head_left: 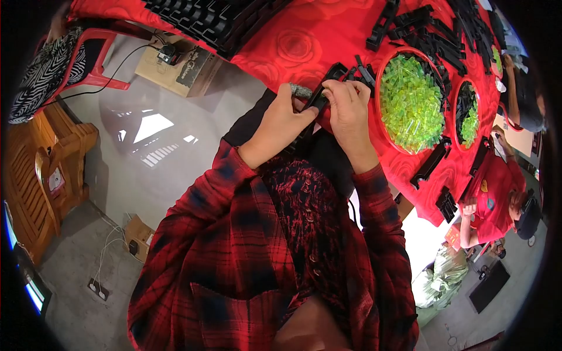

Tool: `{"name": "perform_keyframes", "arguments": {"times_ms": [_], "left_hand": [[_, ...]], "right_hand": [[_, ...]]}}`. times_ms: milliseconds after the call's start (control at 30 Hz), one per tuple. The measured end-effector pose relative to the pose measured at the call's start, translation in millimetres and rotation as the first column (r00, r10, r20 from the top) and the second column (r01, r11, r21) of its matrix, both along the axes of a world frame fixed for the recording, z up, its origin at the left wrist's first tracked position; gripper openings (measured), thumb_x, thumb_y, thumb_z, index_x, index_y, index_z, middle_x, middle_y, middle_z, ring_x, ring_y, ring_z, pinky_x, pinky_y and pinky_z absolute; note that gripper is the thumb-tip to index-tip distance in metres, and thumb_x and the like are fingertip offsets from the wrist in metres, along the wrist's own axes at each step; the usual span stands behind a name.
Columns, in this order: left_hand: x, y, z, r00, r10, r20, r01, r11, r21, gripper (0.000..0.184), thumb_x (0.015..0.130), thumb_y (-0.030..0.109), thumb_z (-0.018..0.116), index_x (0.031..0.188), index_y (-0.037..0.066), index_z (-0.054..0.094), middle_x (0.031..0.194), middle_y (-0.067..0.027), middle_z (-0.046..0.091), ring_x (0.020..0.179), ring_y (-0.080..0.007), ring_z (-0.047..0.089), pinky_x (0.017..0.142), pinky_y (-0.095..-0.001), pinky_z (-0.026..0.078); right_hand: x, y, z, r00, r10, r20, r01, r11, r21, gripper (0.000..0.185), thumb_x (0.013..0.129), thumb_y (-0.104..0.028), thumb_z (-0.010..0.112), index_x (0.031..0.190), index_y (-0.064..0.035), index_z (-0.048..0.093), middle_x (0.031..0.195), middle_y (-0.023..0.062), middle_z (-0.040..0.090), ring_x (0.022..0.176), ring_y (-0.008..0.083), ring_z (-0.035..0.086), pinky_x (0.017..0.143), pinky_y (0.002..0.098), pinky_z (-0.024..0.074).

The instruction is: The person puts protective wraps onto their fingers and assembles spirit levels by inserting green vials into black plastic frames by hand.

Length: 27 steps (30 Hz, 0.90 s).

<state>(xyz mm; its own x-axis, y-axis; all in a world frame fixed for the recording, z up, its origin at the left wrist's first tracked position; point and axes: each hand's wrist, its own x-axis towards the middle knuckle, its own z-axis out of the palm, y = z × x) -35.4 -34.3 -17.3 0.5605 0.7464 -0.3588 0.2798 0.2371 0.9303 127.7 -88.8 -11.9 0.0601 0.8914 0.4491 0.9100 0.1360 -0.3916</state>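
Observation:
My left hand [280, 126] is closed round a long black plastic part [312, 105], near the edge of the red-covered table [293, 50]. Against the same part, my right hand [349, 114] has its thumb and fingertips pinched together; whether a small piece sits between them is hidden. More black parts [366, 73] lie just beyond my right fingers. To the right stands a round red-rimmed container [411, 105] full of small yellow-green clear pieces. A smaller container [468, 116] beside it holds black and green pieces.
Stacked black parts [205, 20] lie at the table's far left, loose black strips [436, 38] at the far right. A person in a red shirt [494, 202] is on the right. A cardboard box [178, 70], red chair [99, 58] and wooden bench [44, 175] stand left.

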Motion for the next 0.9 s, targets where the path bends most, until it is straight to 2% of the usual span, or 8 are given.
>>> {"name": "perform_keyframes", "arguments": {"times_ms": [33, 100, 233, 633, 767, 800, 833, 900], "left_hand": [[-2.8, 0.4, 3.5, 1.0, -0.001, -0.001, 0.001, 1.0, 0.0, 0.036, 0.087, 0.016, 0.068, 0.108, -0.003, 0.046, 0.089, -0.0138, 0.064, 0.079, -0.0239, 0.066, 0.069, -0.0355, 0.051], [-8.5, 0.3, 13.0, 0.972, 0.145, 0.185, -0.046, 0.891, -0.452, 0.029, 0.092, 0.017, 0.065, 0.114, 0.003, 0.052, 0.101, -0.0028, 0.062, 0.085, -0.0107, 0.058, 0.075, -0.0298, 0.047], [-18.2, 0.2, 8.7, 0.948, 0.216, 0.235, -0.014, 0.763, -0.646, 0.025, 0.096, 0.016, 0.059, 0.118, 0.005, 0.055, 0.106, -0.005, 0.064, 0.092, -0.0127, 0.062, 0.083, -0.0301, 0.049], [-28.0, 3.9, -14.4, 0.959, -0.078, 0.274, 0.222, 0.807, -0.547, 0.037, 0.094, 0.02, 0.067, 0.122, 0.0, 0.052, 0.101, -0.0073, 0.066, 0.092, -0.0168, 0.067, 0.08, -0.0289, 0.054], [-29.1, 2.6, -6.4, 0.959, -0.015, 0.283, 0.187, 0.784, -0.592, 0.036, 0.089, 0.018, 0.074, 0.115, 0.0, 0.055, 0.094, -0.0023, 0.063, 0.074, -0.0082, 0.054, 0.064, -0.0216, 0.043], [-29.8, 1.9, -4.1, 0.955, -0.016, 0.297, 0.192, 0.794, -0.577, 0.036, 0.092, 0.017, 0.07, 0.118, 0.0, 0.053, 0.099, -0.0055, 0.065, 0.085, -0.0135, 0.061, 0.074, -0.027, 0.049], [-30.5, 1.1, -1.3, 0.951, -0.016, 0.31, 0.197, 0.803, -0.562, 0.036, 0.094, 0.017, 0.066, 0.122, -0.001, 0.051, 0.104, -0.0087, 0.067, 0.096, -0.0188, 0.068, 0.083, -0.0324, 0.055], [-27.8, -2.7, 7.4, 0.944, 0.079, 0.32, 0.132, 0.798, -0.588, 0.033, 0.094, 0.015, 0.066, 0.119, 0.0, 0.051, 0.104, -0.0089, 0.067, 0.097, -0.0193, 0.068, 0.084, -0.0338, 0.055]], "right_hand": [[0.2, 0.3, 0.7, 1.0, -0.001, -0.001, 0.001, 1.0, 0.0, 0.025, 0.082, -0.004, 0.07, 0.105, -0.0084, 0.062, 0.088, 0.0062, 0.064, 0.088, 0.029, 0.059, 0.086, 0.0392, 0.041], [0.9, 0.4, 1.7, 1.0, 0.005, -0.015, -0.005, 1.0, -0.009, 0.025, 0.082, -0.004, 0.069, 0.105, -0.0078, 0.062, 0.087, 0.007, 0.064, 0.086, 0.0295, 0.06, 0.086, 0.0392, 0.041], [1.3, -0.1, 0.5, 1.0, 0.004, -0.025, -0.004, 1.0, -0.009, 0.024, 0.082, -0.004, 0.069, 0.105, -0.0075, 0.062, 0.086, 0.0077, 0.064, 0.085, 0.0298, 0.06, 0.086, 0.0393, 0.041], [1.0, -9.5, 6.1, 0.987, -0.027, -0.16, 0.033, 0.999, 0.035, 0.022, 0.085, -0.003, 0.069, 0.106, -0.0058, 0.064, 0.087, 0.0071, 0.066, 0.086, 0.0284, 0.061, 0.085, 0.0384, 0.0417], [-4.2, -24.4, 16.2, 0.804, -0.191, -0.564, 0.202, 0.978, -0.043, 0.014, 0.094, -0.005, 0.064, 0.108, -0.003, 0.063, 0.091, 0.009, 0.066, 0.08, 0.019, 0.064, 0.077, 0.0316, 0.048], [-5.0, -25.7, 19.0, 0.668, -0.235, -0.706, 0.236, 0.967, -0.099, 0.013, 0.096, -0.007, 0.062, 0.108, -0.0023, 0.063, 0.093, 0.01, 0.066, 0.077, 0.0158, 0.065, 0.073, 0.0286, 0.0497], [-1.2, -29.1, 14.2, 0.701, -0.218, -0.679, 0.236, 0.969, -0.067, 0.015, 0.099, -0.009, 0.059, 0.11, -0.0002, 0.061, 0.098, 0.0109, 0.065, 0.073, 0.0119, 0.065, 0.07, 0.0248, 0.0505], [-4.4, -33.9, 21.3, 0.635, -0.229, -0.738, 0.236, 0.967, -0.097, 0.015, 0.1, -0.01, 0.058, 0.112, 0.0004, 0.06, 0.098, 0.0102, 0.065, 0.074, 0.012, 0.065, 0.071, 0.0249, 0.0505]]}}
